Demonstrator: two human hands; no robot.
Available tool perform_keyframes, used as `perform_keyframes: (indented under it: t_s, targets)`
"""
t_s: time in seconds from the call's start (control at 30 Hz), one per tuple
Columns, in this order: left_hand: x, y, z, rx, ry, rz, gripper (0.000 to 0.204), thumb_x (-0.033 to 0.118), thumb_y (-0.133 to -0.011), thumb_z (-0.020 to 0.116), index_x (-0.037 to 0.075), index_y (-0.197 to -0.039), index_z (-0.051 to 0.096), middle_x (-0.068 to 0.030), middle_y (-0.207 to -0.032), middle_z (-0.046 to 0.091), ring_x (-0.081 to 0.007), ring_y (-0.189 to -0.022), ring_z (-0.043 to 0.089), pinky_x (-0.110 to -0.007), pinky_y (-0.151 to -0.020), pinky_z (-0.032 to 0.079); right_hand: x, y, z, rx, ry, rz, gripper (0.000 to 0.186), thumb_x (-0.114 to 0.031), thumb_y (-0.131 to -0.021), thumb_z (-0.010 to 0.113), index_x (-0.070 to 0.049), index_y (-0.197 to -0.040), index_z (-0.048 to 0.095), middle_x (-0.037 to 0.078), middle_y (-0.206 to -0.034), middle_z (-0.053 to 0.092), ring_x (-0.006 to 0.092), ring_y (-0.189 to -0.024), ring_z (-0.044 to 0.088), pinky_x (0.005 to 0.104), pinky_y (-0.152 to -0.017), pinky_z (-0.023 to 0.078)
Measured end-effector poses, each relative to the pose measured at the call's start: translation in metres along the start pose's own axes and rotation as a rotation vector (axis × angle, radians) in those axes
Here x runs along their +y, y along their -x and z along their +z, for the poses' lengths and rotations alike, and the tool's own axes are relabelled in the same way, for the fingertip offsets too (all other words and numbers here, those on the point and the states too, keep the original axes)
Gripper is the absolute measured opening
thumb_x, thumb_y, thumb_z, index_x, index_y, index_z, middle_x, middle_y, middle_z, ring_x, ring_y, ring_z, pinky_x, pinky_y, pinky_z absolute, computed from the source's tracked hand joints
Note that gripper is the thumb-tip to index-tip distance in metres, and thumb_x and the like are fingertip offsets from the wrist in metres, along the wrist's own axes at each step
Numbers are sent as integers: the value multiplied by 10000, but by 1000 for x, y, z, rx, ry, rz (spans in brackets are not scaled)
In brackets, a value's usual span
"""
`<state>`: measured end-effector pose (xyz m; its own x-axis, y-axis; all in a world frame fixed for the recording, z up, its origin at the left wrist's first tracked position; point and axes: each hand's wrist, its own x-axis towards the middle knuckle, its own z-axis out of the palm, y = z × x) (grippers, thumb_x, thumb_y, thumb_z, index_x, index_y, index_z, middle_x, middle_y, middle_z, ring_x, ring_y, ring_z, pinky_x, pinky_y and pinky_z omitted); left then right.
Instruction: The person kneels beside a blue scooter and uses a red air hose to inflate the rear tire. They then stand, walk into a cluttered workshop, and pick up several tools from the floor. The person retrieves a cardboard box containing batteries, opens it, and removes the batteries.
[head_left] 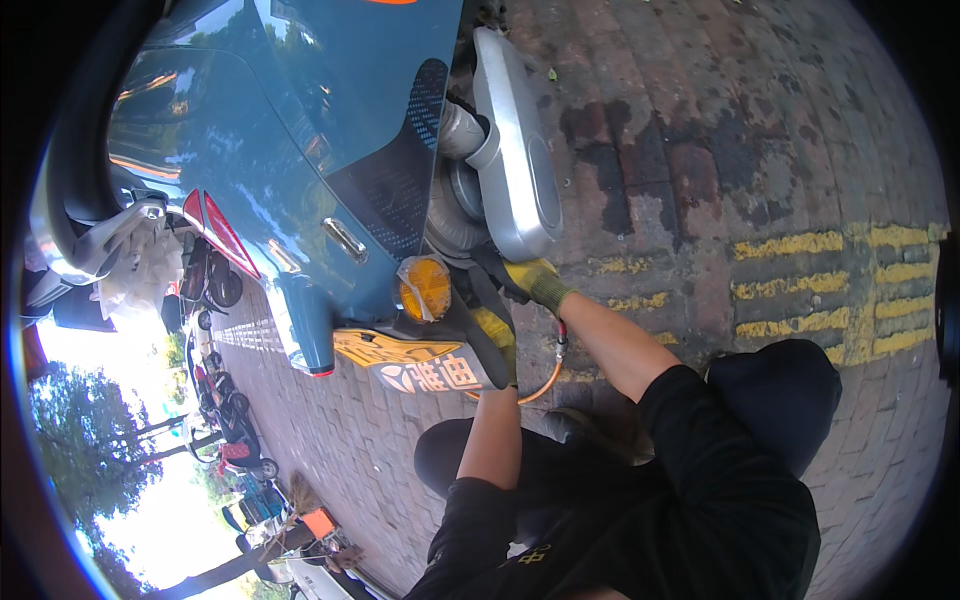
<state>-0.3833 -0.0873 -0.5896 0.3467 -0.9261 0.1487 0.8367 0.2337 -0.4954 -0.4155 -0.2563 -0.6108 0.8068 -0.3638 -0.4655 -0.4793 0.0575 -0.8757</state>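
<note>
A blue scooter (pixel 290 150) is being worked on at its rear wheel (pixel 452 225).
White crumpled plastic (pixel 145 265) is being seen leftmost, any contents hidden; the left hand (pixel 497 335) is being part-covered by the mudguard (pixel 470 337) edge, the right hand (pixel 535 283) being held beside the silver casing (pixel 520 150) end; neither grip can be told; open paving (pixel 700 290) is being left rightward.

The mudguard (pixel 484 362) partly hides the left hand (pixel 496 328), and the upper edge cuts off the scooter (pixel 290 130).

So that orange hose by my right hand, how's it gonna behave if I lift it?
The orange hose probably flexes but springs back, since it holds a smooth curve. Its metal-looking fitting likely makes that end heavier.
</note>
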Motion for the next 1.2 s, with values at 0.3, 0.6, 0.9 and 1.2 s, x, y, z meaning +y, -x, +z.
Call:
perform_keyframes:
  t_s: [0.3, 0.6, 0.9, 1.2]
  targets:
    - [-25, -9, 16, 136, 350, 12, 261, 193, -1009, 543, 265, -760, 514, 114, -659, 389, -28, -541, 401, -251, -498, 334, -10, 11, -3, 150, 45, -15, 523, -524, -1019, 353, -164, -1190, 690, 137, -988, 772, 311, -985, 741, 459, -892, 558]
    - [-19, -8, 9, 65, 606, -183, 158, 208, -1044, 536, 169, -1041, 689, 64, -679, 480, -77, -557, 459, -272, -527, 412, -7, 10, -3, 217, 60, -86, 466, -491, -993, 399, -143, -1121, 680, 179, -1056, 741, 405, -1046, 691, 516, -929, 521]
    - [-4, 2, 8, 167, 204, 113, 354, 181, -1060, 514, 107, -1399, 586, 71, -701, 499, -53, -549, 448, -252, -526, 394, -5, 5, -7, -25, -172, 43, 528, -567, -1028, 396, -119, -1051, 675, 74, -672, 708, 176, -567, 694, 343, -527, 528]
    - [31, 16, -9, 28, 457, 32, 361, 184, -1067, 496, 148, -1418, 570, 82, -670, 474, -31, -549, 441, -240, -510, 357, -7, 8, -12, -57, -22, 5, 520, -512, -1027, 374, -131, -1205, 679, 124, -1033, 765, 299, -985, 731, 430, -871, 556]
